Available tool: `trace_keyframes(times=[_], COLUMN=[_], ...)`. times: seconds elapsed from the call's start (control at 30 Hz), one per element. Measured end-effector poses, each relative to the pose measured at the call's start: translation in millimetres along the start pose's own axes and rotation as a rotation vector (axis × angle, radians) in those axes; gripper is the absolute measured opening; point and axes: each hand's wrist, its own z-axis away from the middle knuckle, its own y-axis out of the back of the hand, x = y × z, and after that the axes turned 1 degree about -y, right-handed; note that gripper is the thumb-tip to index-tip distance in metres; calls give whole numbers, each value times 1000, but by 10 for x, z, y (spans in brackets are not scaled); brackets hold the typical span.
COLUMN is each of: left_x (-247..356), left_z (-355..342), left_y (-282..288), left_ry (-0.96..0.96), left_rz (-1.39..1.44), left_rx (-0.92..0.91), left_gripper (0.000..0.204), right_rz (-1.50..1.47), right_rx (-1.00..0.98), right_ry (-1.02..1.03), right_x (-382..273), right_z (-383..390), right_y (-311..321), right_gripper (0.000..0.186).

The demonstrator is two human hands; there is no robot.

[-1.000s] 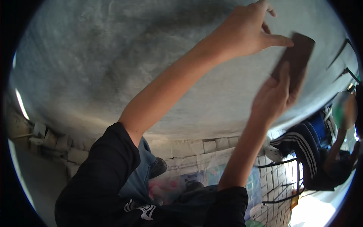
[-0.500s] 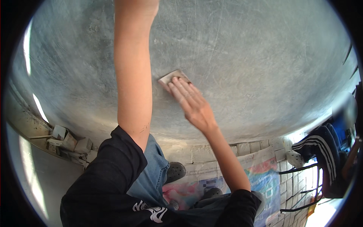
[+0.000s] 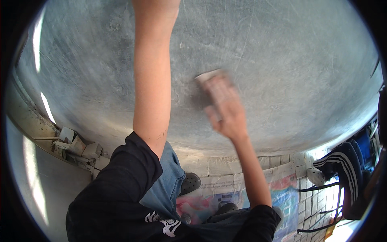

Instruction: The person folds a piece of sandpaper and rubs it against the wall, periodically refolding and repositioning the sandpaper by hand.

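Observation:
A large grey curved surface (image 3: 282,80), smooth and scuffed with fine scratches, fills the upper view. My right hand (image 3: 230,111) is pressed against it, blurred by motion, with the fingers over a flat, pale rectangular sanding pad (image 3: 206,75). Only the pad's far edge shows past my fingertips; whether it is a block or folded sandpaper I cannot tell. My left arm (image 3: 152,76) reaches straight up across the surface. It leaves the view at the wrist, so the left hand and its fingers are out of sight.
Below the surface, a printed banner sheet (image 3: 288,205) lies on pale brick paving (image 3: 225,166), under my feet in grey clogs (image 3: 190,183). Block offcuts (image 3: 92,150) are piled at left. At right another person's striped dark trouser leg (image 3: 348,169) and pale clog (image 3: 315,176) show beside a black metal frame (image 3: 322,187).
My right hand has slid to the right over the grey surface with the pad and now blurs. The left arm appears slightly further right, along with a small shift of the whole view.

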Motion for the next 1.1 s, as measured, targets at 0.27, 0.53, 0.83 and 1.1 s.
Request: trace_keyframes(times=[0.27,0.53,0.83,1.1], left_x=[-106,-91,-134,-122], left_z=[76,84,116,79], left_y=[-29,-83,-153,-79], left_ry=[-154,-23,76,-40], left_rz=[-29,-65,-31,1], left_rx=[-66,-31,-40,-58], left_gripper=[20,19,19,18], right_rz=[282,372,496,512], right_rx=[240,201,354,304], right_ry=[-87,-88,-139,-309], right_x=[325,-64,-131,-75], right_z=[-294,-166,-400,-485], right_y=[386,-84,30,54], right_gripper=[65,70,72,86])
